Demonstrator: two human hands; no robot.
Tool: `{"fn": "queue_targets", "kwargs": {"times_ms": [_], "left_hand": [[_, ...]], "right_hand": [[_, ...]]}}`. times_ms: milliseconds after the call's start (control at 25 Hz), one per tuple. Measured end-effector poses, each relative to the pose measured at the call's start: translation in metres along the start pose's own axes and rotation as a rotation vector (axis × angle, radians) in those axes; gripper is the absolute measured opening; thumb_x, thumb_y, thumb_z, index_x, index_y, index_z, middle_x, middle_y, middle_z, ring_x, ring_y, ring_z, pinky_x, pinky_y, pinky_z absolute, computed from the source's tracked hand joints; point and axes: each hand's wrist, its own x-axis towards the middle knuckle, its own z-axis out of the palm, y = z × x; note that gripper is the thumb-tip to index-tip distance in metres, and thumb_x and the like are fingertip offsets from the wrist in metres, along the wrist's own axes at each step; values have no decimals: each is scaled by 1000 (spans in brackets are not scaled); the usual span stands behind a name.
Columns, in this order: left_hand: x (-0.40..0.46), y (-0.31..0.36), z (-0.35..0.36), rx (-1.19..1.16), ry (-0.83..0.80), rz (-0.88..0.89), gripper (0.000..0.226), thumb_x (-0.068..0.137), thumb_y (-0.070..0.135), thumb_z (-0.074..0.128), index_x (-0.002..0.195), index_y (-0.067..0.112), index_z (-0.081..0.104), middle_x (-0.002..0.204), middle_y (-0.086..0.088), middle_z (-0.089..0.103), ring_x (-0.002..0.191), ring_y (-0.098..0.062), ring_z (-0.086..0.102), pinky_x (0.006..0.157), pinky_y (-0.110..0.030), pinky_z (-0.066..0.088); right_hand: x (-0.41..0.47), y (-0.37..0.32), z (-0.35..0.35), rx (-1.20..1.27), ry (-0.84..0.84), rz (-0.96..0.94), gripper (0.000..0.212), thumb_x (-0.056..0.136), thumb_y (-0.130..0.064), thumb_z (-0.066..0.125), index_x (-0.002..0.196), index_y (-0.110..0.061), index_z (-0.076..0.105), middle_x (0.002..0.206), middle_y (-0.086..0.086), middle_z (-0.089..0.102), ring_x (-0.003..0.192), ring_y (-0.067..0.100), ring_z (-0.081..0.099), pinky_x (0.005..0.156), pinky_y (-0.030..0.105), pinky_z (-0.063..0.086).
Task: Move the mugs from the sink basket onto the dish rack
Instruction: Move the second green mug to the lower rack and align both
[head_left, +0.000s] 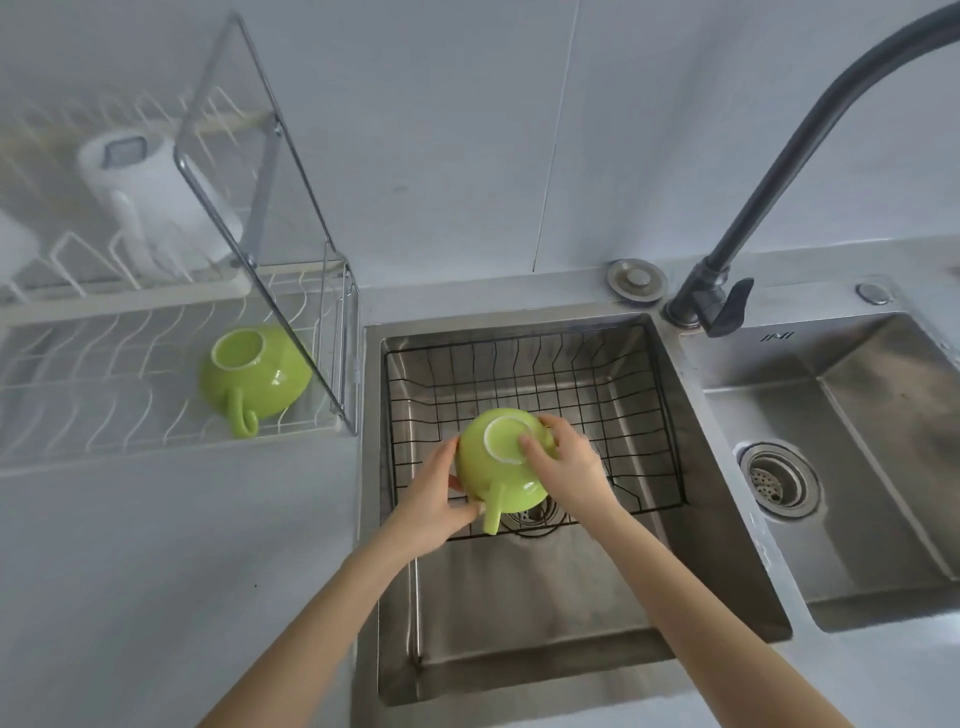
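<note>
Across the grey desk (156, 571) the layout runs left to right: a white wire dish rack (78, 395), then a double steel sink (727, 467) under a dark faucet (810, 156). Within the left basin sits the black wire basket (613, 395) — its visible mesh carries no other mug. One green mug (257, 376) already rests upside down on the dish rack, near its right end, handle toward the viewer. A white jug-like container (150, 192) stands on the rack's rear section; its exact type cannot be determined.

A second green mug (501, 460) is held inverted over the near left part of the basket, base ring up, handle pointing down toward the viewer. Whether it is touching the mesh cannot be told. Both hands are closed around it — the left hand (431, 493) cups the left side beside the handle, the right hand (569, 462) grips the right side with fingers laid over the base.

Progress assessment: one mug placed, one in hand, awaiting transfer leftward to the rack. No further mugs appear to remain.
</note>
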Motion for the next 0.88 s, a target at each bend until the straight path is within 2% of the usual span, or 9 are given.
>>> {"fn": "queue_targets", "kwargs": {"times_ms": [160,280,400,480,560,720,880], "left_hand": [[-30,0,-1,-50,132,49,77,75,4,70,138,11,27,118,7,32,75,3,48,60,-12,41],[-54,-5,-10,-126,181,91,77,73,4,72,137,12,30,121,4,35,78,-1,53,66,-10,45],[-77,-16,-22,-141,244,109,78,71,5,75,135,11,31,120,2,34,79,-2,54,74,-16,46],[-90,-24,-30,-117,291,124,77,70,4,76,134,10,33,117,5,32,76,0,53,69,-8,45],[-104,-33,-39,-110,323,132,75,70,4,75,133,10,35,117,6,32,74,3,53,65,-1,43],[-127,-58,-61,-111,371,124,75,72,10,75,134,11,33,117,7,35,75,3,52,62,-5,43],[-141,-83,-92,-103,391,108,77,72,14,75,134,12,30,112,-2,47,74,3,50,63,1,40]], "right_hand": [[-38,-20,2,-54,24,-83,61,87,-41,55,140,-24,31,134,13,39,125,31,39,99,38,38],[-64,-31,10,-105,-12,-141,77,81,-44,62,144,-23,22,137,13,35,128,31,34,106,42,34],[-86,-41,28,-196,-64,-198,95,76,-40,69,147,-20,9,143,12,28,134,29,23,110,39,27],[-96,-48,43,-223,-60,-230,101,73,-35,73,147,-17,6,146,12,26,135,29,22,111,38,25],[-105,-55,58,-230,-65,-248,103,72,-33,75,147,-16,5,147,12,25,136,29,21,111,38,24],[-121,-75,90,-252,-83,-285,103,73,-33,74,147,-18,5,150,11,21,138,29,19,113,39,23],[-132,-97,124,-260,-85,-342,98,73,-33,73,146,-17,10,150,8,20,138,29,26,113,39,28]]}}
